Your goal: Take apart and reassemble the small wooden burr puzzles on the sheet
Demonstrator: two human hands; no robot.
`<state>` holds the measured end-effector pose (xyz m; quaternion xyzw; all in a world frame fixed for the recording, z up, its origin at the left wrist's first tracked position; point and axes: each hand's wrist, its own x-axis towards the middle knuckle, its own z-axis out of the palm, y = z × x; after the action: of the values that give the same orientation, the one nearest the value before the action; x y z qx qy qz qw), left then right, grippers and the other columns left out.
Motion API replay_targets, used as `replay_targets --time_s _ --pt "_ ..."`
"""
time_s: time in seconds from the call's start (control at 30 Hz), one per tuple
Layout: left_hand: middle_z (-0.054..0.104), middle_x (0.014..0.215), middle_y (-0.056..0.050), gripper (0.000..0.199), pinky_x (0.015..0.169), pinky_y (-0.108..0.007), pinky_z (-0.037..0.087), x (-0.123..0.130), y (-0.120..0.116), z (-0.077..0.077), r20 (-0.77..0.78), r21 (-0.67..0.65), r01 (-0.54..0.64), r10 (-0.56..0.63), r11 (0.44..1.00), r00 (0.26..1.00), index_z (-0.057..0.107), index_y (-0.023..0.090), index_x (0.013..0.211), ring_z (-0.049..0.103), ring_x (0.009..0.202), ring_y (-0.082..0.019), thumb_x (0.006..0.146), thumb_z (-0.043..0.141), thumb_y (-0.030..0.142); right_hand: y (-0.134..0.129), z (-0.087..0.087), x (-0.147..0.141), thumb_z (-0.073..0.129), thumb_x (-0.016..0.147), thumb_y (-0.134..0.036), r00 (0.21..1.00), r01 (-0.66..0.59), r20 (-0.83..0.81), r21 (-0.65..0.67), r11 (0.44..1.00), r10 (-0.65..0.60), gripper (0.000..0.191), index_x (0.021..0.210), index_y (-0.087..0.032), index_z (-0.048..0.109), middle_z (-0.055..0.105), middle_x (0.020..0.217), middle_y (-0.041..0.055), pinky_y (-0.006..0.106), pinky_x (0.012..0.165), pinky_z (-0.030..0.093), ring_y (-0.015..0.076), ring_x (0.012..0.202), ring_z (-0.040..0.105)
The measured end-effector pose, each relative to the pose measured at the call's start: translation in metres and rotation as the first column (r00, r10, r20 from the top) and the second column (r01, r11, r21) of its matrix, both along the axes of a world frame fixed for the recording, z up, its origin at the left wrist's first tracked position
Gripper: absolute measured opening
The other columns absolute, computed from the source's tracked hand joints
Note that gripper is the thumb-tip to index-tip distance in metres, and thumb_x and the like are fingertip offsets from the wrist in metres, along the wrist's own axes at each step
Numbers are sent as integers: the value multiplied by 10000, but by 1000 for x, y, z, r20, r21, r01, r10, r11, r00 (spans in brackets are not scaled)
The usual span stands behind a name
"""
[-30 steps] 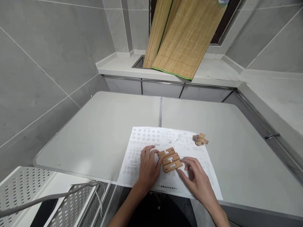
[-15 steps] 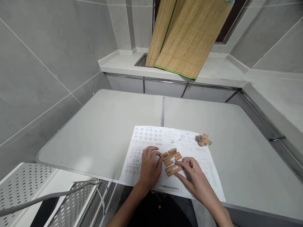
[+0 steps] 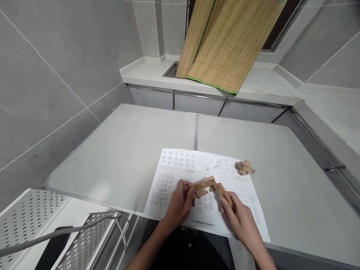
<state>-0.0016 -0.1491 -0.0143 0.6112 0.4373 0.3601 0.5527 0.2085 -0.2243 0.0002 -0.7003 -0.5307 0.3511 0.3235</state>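
"What has the left hand [image 3: 180,202] got?"

"The near ends of the notched blocks [image 3: 208,182], pinched between thumb and forefinger. Its fingers are closed down to the wood's thickness. I can't tell whether those blocks are joined or just gripped together."

"Why by the end?"

"Probably because it leaves the cutouts uncovered, facing the other hand."

"And the right hand [image 3: 239,215]?"

"That one has the strip [image 3: 225,195], thumb on one side, fingers on the other, closed around its lower part. The upper end is bare, tilted towards the blocks. I'd say that grip lets the strip be angled without a fingertip in the way."

"Are they touching?"

"They meet or nearly meet at that end; I can't tell if there's contact."

"Where is all this?"

"Over the middle of the printed sheet [image 3: 236,185], close to the person. The sheet lies flat at the near side of the table [image 3: 135,150], probably so its figures can be read while both hands are busy."

"And the cluster [image 3: 244,167]?"

"Crossed pieces, at the sheet's far right corner, well apart from the hands. Likely there to be out of their way."
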Motion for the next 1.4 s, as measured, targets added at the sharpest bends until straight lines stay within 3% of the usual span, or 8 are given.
replay_targets --time_s 0.1,0.27,0.4,0.5,0.67,1.03,1.2,1.4 --pt "726 832 -6 224 567 -259 437 1 -3 3 77 -63 75 -70 995 995 434 230 1058 552 526 -105 1097 433 451 4 1 -11 440 1047 -610 982 109 -154 5 994 -107 405 1005 -257 636 595 700 -5 285 556 470 197 587 566" --pt "743 814 -20 253 507 -231 387 0 -5 4 102 -96 126 -116 987 988 416 231 1024 527 494 -93 1084 469 472 11 1 -26 457 1047 -597 937 95 -340 13 995 -85 538 1440 -239 542 663 864 35 303 615 549 208 703 637" --pt "729 740 -6 269 491 -221 377 -1 -4 6 91 -96 153 -144 984 985 420 228 1008 512 482 -95 1079 481 480 12 1 -27 430 1069 -556 960 64 -278 98 993 -35 569 1544 -249 491 728 983 87 338 658 588 249 821 701" --pt "722 716 -3 280 506 -221 399 -1 -3 7 88 -108 157 -148 982 985 425 222 1001 515 490 -98 1076 486 485 12 2 -25 413 1080 -528 981 43 -191 133 990 -17 592 1617 -278 412 721 1248 119 399 825 619 294 1085 712" --pt "734 733 -15 286 521 -225 412 -1 -3 8 90 -114 159 -149 981 985 431 218 991 532 510 -103 1070 503 483 13 0 -25 355 1104 -485 999 -10 -39 122 992 14 561 1652 -372 326 462 1643 35 518 1171 451 303 1497 455" --pt "779 824 -69 285 570 -239 441 -2 -3 6 135 -103 186 -171 977 976 422 213 988 572 560 -111 1077 500 471 7 4 -44 317 1119 -455 999 39 -27 65 997 -37 574 1681 -398 214 340 1717 4 563 1217 411 294 1572 340" --pt "778 807 -71 288 561 -237 429 -1 -2 8 156 -98 180 -164 979 974 432 211 978 579 557 -116 1074 509 471 6 5 -51 328 1119 -403 998 -58 -22 92 994 61 578 1685 -397 215 335 1719 -4 509 1147 509 301 1581 313" --pt "776 811 -67 287 571 -241 432 -1 -2 9 166 -94 187 -170 978 972 451 206 983 584 563 -117 1071 513 472 5 3 -57 302 1126 -392 997 -57 -55 83 995 62 583 1693 -396 165 290 1737 -3 467 1075 573 294 1564 354"
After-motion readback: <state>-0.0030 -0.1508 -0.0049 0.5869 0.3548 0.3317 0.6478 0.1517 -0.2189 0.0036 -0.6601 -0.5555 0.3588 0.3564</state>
